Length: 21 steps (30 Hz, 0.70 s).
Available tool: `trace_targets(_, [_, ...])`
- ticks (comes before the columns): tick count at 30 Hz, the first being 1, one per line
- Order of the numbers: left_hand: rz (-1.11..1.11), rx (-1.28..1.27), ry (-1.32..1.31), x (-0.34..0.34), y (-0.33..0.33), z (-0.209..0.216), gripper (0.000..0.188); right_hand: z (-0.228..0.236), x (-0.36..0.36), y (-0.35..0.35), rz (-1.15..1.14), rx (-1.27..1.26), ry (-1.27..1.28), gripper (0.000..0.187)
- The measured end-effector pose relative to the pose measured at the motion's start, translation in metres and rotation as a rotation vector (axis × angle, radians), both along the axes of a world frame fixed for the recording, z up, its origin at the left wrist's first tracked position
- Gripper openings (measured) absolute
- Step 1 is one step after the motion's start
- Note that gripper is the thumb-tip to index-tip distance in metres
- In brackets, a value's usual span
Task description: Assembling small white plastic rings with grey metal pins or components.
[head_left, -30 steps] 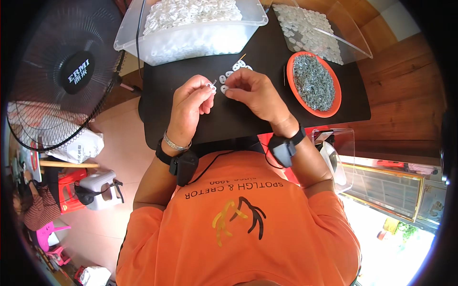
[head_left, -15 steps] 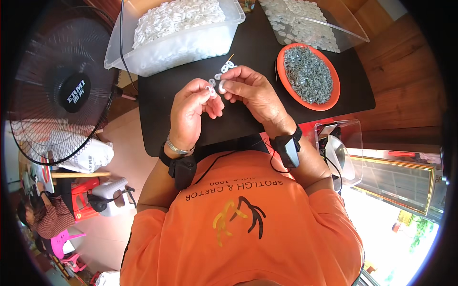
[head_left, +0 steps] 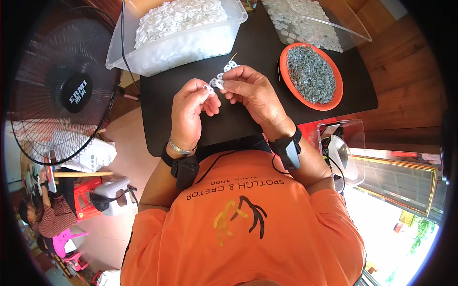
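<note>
At the left edge of the frame stands a round black fan with a wire guard (head_left: 76, 93). Upper left of centre, a translucent plastic bin heaped with white, ring-like pieces (head_left: 138, 62) sits at the back of a matte black tabletop (head_left: 160, 119), perhaps so the pieces are within reach while the front is free for working.

At the centre, the left hand (head_left: 191, 107) pinches a small white looped piece (head_left: 209, 89) between thumb and index finger, tips nearly meeting, apparently to keep its openings uncovered. Just beside it, the right hand (head_left: 250, 90) holds a white oval piece with holes (head_left: 220, 84) by its edge in a similarly narrow pinch. The 2 held pieces face each other, near the tabletop's middle. Behind them lies a short line of loose white pieces (head_left: 228, 66), probably set there for easy picking.

Upper right, a clear box of pale, flat ovals (head_left: 353, 29) stands behind a round orange bowl of grey, shiny slivers (head_left: 320, 107), likely contained because they are so small.
</note>
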State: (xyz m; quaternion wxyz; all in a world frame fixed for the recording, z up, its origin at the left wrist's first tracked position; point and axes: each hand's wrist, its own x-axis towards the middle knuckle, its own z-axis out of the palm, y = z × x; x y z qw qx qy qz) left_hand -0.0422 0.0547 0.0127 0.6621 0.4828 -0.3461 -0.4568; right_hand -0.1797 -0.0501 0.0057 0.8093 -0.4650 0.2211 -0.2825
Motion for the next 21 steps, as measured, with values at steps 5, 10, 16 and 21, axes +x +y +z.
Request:
trace_targets(5, [0.018,0.103,-0.12,-0.001,0.006,0.0,0.018,0.002,0.001,0.001,-0.015,0.045,-0.006,0.013])
trace_targets(10, [0.005,0.118,-0.142,-0.001,0.005,0.002,0.017,0.001,0.001,0.005,-0.017,-0.04,-0.004,0.014])
trace_targets(16, [0.005,0.123,-0.144,-0.004,0.005,0.0,0.018,0.002,0.001,0.009,-0.05,-0.179,0.011,0.016])
trace_targets(21, [0.029,0.13,-0.171,-0.007,0.005,0.0,0.018,0.004,-0.001,0.015,-0.104,-0.294,0.05,0.014])
